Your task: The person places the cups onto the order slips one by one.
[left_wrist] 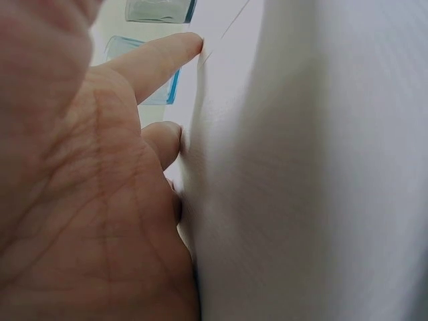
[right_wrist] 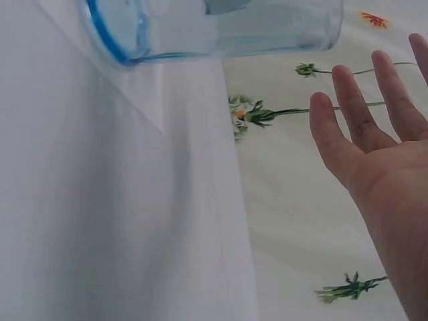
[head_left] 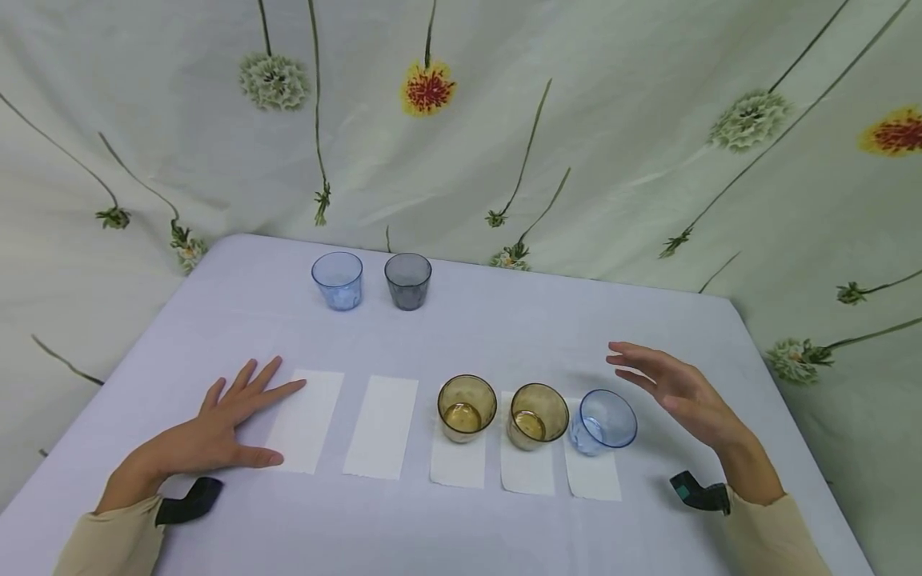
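My left hand (head_left: 226, 424) rests on the table at the left, fingers spread, its thumb and index fingertip at the edge of a white paper strip (head_left: 308, 424). In the left wrist view its palm (left_wrist: 93, 200) shows close, fingertips on the white cloth. My right hand (head_left: 684, 392) is raised above the table at the right, fingers loosely extended and holding nothing. Just left of it, a clear blue glass (head_left: 607, 424) stands upright on the rightmost strip; the right wrist view shows this glass (right_wrist: 267, 30) apart from the fingers. Two amber glasses (head_left: 467, 408) stand beside it on neighbouring strips.
Another blue glass (head_left: 338, 280) and a grey glass (head_left: 408, 282) stand upright near the table's back edge. A second strip (head_left: 382, 428) left of the amber glasses is bare. Behind the white-covered table (head_left: 461, 528) hangs a flower-printed cloth (head_left: 576, 120). Black devices (head_left: 190, 502) sit at both wrists.
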A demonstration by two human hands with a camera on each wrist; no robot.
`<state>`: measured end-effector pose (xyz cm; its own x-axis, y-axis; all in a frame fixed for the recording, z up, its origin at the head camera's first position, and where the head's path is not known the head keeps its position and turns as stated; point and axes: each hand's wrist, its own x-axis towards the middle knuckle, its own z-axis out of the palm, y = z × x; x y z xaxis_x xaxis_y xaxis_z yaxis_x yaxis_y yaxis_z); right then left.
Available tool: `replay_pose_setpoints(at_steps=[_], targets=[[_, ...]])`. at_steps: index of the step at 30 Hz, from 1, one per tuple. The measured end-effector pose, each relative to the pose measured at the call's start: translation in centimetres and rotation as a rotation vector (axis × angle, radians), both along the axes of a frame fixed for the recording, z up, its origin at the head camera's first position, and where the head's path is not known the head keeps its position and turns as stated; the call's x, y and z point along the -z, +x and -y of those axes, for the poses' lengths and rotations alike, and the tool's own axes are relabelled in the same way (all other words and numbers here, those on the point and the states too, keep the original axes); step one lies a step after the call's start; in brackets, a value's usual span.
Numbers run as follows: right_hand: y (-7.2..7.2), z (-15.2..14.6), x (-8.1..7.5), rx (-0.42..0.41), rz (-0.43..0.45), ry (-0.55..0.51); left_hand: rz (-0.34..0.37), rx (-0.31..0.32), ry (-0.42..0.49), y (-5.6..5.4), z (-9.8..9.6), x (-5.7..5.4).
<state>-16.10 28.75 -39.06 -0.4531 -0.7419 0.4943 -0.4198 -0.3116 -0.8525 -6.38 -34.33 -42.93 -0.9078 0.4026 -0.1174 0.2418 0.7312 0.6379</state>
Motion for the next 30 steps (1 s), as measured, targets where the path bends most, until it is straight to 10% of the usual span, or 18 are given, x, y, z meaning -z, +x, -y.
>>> replay_pose_setpoints(at_steps=[15,30], targets=[[1.5,-1.3,3.4,0.135,0.148,0.224,-0.008,0.001,-0.007,0.1,-0.1,0.0],[1.7,-0.9,3.8,0.058,0.174,0.209,-0.007,0.003,-0.007,0.0,-0.1,-0.1]])
